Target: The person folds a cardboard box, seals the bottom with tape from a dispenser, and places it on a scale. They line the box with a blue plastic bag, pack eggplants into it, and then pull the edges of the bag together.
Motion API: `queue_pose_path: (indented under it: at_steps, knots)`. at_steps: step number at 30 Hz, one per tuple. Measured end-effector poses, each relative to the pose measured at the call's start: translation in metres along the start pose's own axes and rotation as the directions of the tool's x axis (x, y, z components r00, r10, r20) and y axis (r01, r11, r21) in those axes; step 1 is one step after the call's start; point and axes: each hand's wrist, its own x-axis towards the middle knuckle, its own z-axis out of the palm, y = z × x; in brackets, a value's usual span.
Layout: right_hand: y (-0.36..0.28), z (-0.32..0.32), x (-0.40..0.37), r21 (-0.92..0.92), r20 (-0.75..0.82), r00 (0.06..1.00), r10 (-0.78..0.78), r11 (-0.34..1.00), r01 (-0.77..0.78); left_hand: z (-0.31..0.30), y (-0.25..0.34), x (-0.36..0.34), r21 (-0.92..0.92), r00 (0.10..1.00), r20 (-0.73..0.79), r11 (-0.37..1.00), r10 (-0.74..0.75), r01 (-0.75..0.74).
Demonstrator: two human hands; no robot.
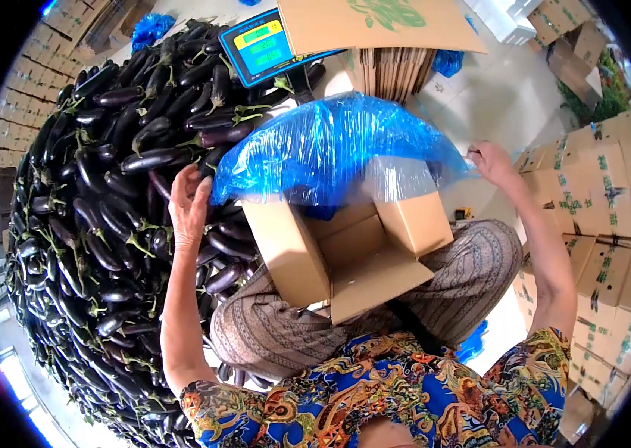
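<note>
A blue plastic bag is spread wide between my two hands, over the far side of an open cardboard box. My left hand pinches the bag's left edge, close to the heap of eggplants. On the other side, my right hand has its fingers closed on the bag's right end. The box sits between my knees with its flaps folded out, and bare cardboard shows inside. Part of the bag drapes over the box's far flaps and hides them.
A scale display stands beyond the bag, beside a stack of flat cardboard with a loose sheet on top. Printed cartons are piled at the right. More cartons line the far left.
</note>
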Motion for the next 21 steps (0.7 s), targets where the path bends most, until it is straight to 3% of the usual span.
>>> queue_pose_path:
  at_steps: [2, 4, 5, 6, 8, 10, 12, 16, 18, 21]
  knots:
    - [-0.043, -0.028, -0.01, -0.064, 0.071, 0.997, -0.042, 0.997, 0.046, 0.014, 0.057, -0.02, -0.06, 0.986, 0.066, 0.987, 0.156, -0.152]
    - [-0.071, -0.034, -0.025, -0.19, 0.146, 0.987, -0.063, 0.978, 0.09, 0.026, 0.096, -0.032, 0.143, 0.905, 0.295, 0.923, 0.305, -0.358]
    - [-0.085, -0.037, -0.03, -0.251, 0.186, 0.98, -0.069, 0.961, 0.115, 0.037, 0.105, -0.038, 0.183, 0.837, 0.319, 0.838, 0.445, -0.515]
    - [-0.103, -0.047, -0.03, -0.159, 0.146, 0.983, -0.107, 0.979, 0.13, 0.046, 0.112, -0.041, 0.216, 0.746, 0.351, 0.726, 0.566, -0.653]
    - [-0.139, -0.067, -0.031, 0.025, 0.06, 0.984, -0.169, 0.986, 0.168, 0.055, 0.121, -0.042, 0.21, 0.642, 0.493, 0.636, 0.587, -0.743]
    - [-0.16, -0.053, -0.025, -0.016, -0.156, 0.942, -0.298, 0.954, 0.299, 0.069, 0.113, -0.041, 0.19, 0.63, 0.516, 0.64, 0.58, -0.745]
    - [-0.185, -0.035, -0.016, -0.122, -0.262, 0.861, -0.436, 0.9, 0.419, 0.077, 0.11, -0.042, 0.234, 0.631, 0.547, 0.623, 0.55, -0.746]
    - [-0.21, 0.017, 0.01, -0.41, -0.123, 0.831, -0.543, 0.79, 0.456, 0.09, 0.108, -0.05, 0.286, 0.643, 0.559, 0.607, 0.523, -0.742]
    - [-0.21, 0.037, 0.023, -0.405, -0.141, 0.81, -0.57, 0.779, 0.478, 0.092, 0.109, -0.055, 0.32, 0.64, 0.569, 0.577, 0.517, -0.751]
    - [-0.207, 0.011, 0.004, -0.146, -0.223, 0.811, -0.54, 0.841, 0.52, 0.096, 0.11, -0.061, 0.336, 0.659, 0.524, 0.58, 0.539, -0.742]
